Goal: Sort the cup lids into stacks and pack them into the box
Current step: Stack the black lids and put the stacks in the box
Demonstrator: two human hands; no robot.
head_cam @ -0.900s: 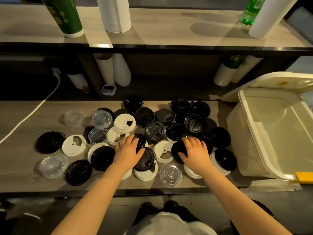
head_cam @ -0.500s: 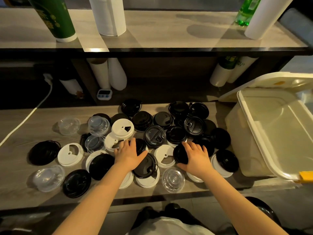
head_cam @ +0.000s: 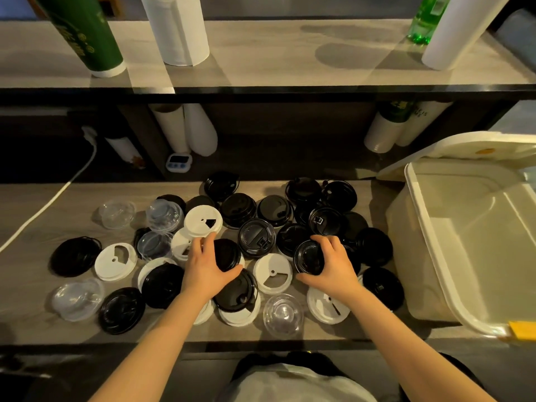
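Note:
Several black, white and clear cup lids lie scattered on the wooden counter (head_cam: 43, 323). My left hand (head_cam: 204, 268) curls its fingers and thumb round a black lid (head_cam: 227, 253) in the middle of the pile. My right hand (head_cam: 330, 265) grips another black lid (head_cam: 309, 256), fingers over its far rim and thumb at its near edge. A white lid (head_cam: 272, 274) lies between my hands, a clear lid (head_cam: 282, 314) just in front of it. The translucent box (head_cam: 435, 256) stands open at the right with nothing visible inside.
The box's lid (head_cam: 464, 146) leans behind it. On the upper shelf (head_cam: 275, 68) stand a green cup stack (head_cam: 87, 36), white rolls (head_cam: 177, 27) and a green bottle (head_cam: 425, 18). A small timer (head_cam: 178, 162) and a white cable (head_cam: 58, 195) sit at the back left.
Both hands have closed their fingers round black lids they were lying flat on before. The right hand's lid now shows more of its top.

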